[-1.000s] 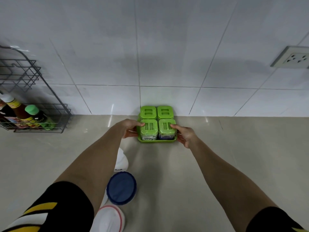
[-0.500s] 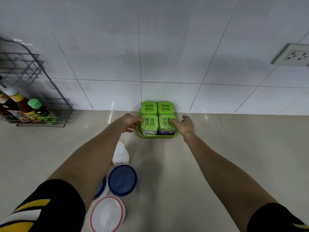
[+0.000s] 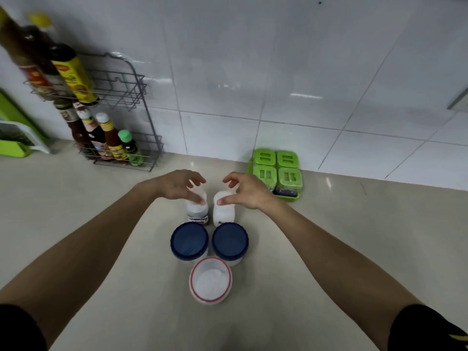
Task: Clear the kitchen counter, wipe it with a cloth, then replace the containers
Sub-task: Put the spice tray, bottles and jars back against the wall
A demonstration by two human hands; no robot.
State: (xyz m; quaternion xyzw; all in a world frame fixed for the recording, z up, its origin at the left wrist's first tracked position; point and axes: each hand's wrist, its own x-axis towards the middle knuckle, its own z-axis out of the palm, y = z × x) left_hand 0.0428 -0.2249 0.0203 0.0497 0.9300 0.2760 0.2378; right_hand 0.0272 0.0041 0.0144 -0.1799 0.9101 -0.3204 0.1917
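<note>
Both hands reach toward mid-frame over the pale beige stone desk [image 3: 354, 249]. The left hand [image 3: 177, 184] hovers over the left small white plastic bottle [image 3: 197, 210], its fingers loosely curved and spread, thumb tip touching or just above the bottle's top; its grip is released. The right hand [image 3: 247, 190] hangs likewise over the right small white plastic bottle [image 3: 222, 211], thumb and forefinger apart, thumb tip at the bottle's shoulder; this grip is also released, holding nothing.

The two bottles stand upright, just beside each other. Below them in the frame stand two round jars with dark blue lids, the left blue-lidded jar [image 3: 189, 240] and the right blue-lidded jar [image 3: 230, 240], side by side. Lower still is a white round tub with a red-rimmed lid [image 3: 210, 279].

At centre right, against the white tiled wall [image 3: 278, 72], sits the green tray of four green-lidded spice boxes [image 3: 277, 171]. At upper left, a grey wire rack [image 3: 126, 117] holds sauce bottles [image 3: 109, 138].
</note>
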